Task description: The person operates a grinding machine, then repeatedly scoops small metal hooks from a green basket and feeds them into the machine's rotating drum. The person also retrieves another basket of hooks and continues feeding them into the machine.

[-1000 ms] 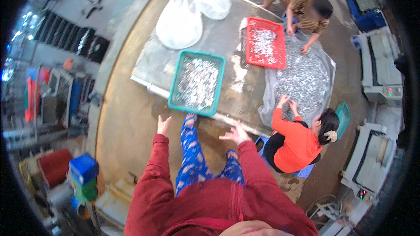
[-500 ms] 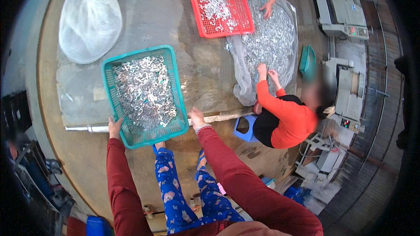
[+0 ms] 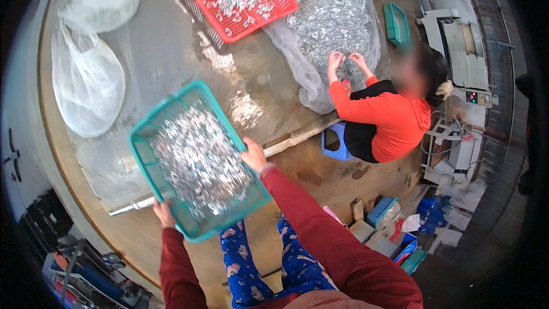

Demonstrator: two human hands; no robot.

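Observation:
Between my hands is a teal plastic basket (image 3: 171, 106) filled with small silvery metal hooks (image 3: 200, 160), many of them S-shaped in the earlier frame and blurred now. My left hand (image 3: 164, 214) grips the near left side of its rim, fingers partly hidden behind the wall. On the opposite side my right hand (image 3: 253, 155) is closed over the right rim. The basket sits askew, its near corner toward my legs; whether its underside touches the floor sheet I cannot tell.
Beyond lies a red basket (image 3: 274, 0) of similar pieces beside a large metal heap (image 3: 331, 11) on white mesh. A co-worker in orange (image 3: 394, 117) sits at right on a blue stool (image 3: 336, 142). White mesh bags (image 3: 88, 80) lie far left; machines (image 3: 460, 51) line the right.
The teal basket has turned, its far end swinging left and its near end right. My right hand has closed on its rim. The whole view has also shifted.

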